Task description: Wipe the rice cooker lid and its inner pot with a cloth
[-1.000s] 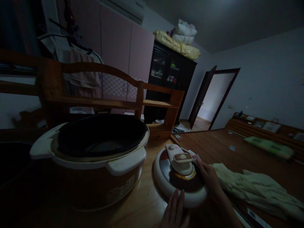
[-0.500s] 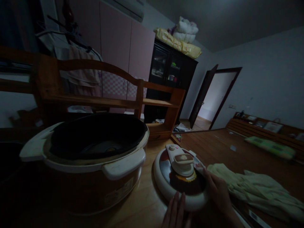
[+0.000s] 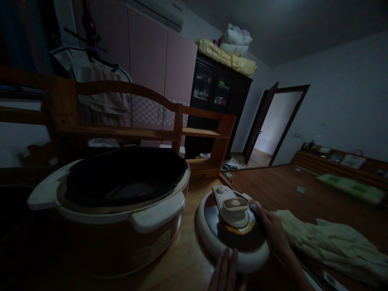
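A round pot lid (image 3: 209, 234) with a white rim, a dark glossy top and a raised white handle lies on the wooden desk (image 3: 182, 246). Against its near rim rest the outstretched fingers of my left hand (image 3: 226, 270), with nothing in them. My right hand (image 3: 271, 226) is at the lid's right edge, its fingers closed on a small white cloth (image 3: 254, 205) pressed to the lid; part of the cloth is hidden. To the left stands the electric cooker (image 3: 160, 212), white-rimmed with side handles, uncovered, its black inner pot (image 3: 100, 171) showing.
A wooden shelf rail (image 3: 136, 130) runs behind the cooker. Right of the lid lies a pale green garment (image 3: 327, 242) by a brown floor or platform (image 3: 266, 182). Farther back are a dark cabinet (image 3: 239, 93), pink wardrobe doors (image 3: 148, 64) and an open door (image 3: 260, 121).
My right hand has shifted slightly up along the lid's right edge with the white cloth. My left hand keeps its place on the near rim. The view has shifted slightly.
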The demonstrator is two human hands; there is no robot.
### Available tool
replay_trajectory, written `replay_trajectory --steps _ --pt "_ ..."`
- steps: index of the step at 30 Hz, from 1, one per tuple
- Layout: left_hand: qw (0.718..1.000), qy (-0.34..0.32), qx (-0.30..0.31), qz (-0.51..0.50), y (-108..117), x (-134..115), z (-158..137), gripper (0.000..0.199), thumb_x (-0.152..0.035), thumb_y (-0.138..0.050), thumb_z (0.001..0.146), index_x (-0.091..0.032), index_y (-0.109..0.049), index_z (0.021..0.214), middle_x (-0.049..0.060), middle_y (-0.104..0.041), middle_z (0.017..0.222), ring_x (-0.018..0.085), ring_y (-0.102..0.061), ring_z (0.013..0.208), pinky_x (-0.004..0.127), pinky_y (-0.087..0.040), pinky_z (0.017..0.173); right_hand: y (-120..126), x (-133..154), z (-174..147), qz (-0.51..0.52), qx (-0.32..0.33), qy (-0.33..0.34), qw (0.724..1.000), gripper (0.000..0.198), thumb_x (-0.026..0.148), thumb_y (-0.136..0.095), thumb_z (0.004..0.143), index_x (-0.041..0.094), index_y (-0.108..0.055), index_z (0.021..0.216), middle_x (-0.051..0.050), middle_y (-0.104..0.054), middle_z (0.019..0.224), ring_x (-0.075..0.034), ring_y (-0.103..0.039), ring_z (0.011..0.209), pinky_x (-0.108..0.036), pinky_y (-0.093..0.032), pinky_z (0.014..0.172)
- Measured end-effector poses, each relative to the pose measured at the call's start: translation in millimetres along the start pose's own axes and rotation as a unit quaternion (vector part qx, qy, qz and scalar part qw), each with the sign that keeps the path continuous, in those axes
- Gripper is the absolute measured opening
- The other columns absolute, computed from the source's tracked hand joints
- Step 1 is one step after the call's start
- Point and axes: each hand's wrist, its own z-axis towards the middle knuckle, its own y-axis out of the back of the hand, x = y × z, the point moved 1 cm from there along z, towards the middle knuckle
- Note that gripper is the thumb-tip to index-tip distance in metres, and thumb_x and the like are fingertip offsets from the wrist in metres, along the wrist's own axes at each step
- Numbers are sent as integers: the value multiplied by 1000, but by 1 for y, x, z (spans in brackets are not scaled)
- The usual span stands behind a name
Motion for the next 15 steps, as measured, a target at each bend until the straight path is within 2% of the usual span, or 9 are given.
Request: replay_trajectory --steps 3,7,10,12,15 --pt "1000 10 -14 -9 1 -1 4 38 -45 -70 73 -19 -71 100 2 -51 140 22 -43 132 27 -38 106 1 0 -11 4 2 21 1000 47 53 -46 91 24 -63 124 -1 -58 132 -28 -45 130 -46 -28 112" --pt "999 -15 -18 -33 5 -2 10 36 -40 -73 71 -23 -69 103 4 -59 132 24 -52 124 33 -40 104 0 6 -28 21 4 60 998 44 50 -46 93 25 -63 124 -1 -54 136 -26 -41 134 -45 -23 115" --pt "999 3 -25 -38 6 -2 11 35 -40 -74 71 -22 -68 100 5 -60 130 23 -52 123 32 -40 104 2 7 -38 42 13 60 997 42 48 -47 93 26 -64 124 -2 -53 138 -25 -38 136 -45 -21 116" --pt "998 9 -27 -51 6 -3 10 34 -38 -75 69 -22 -67 98 7 -62 127 24 -54 122 34 -40 103 7 4 -44 68 11 36 997 41 48 -49 92 25 -66 121 -3 -56 135 -27 -44 132 -46 -26 114" --pt "997 -21 -34 -61 6 -3 7 33 -37 -77 68 -23 -66 97 10 -67 118 28 -57 118 38 -43 100 23 -10 -52 79 1 -13 997 39 50 -53 87 25 -73 109 -4 -67 119 -31 -58 116 -46 -39 107"
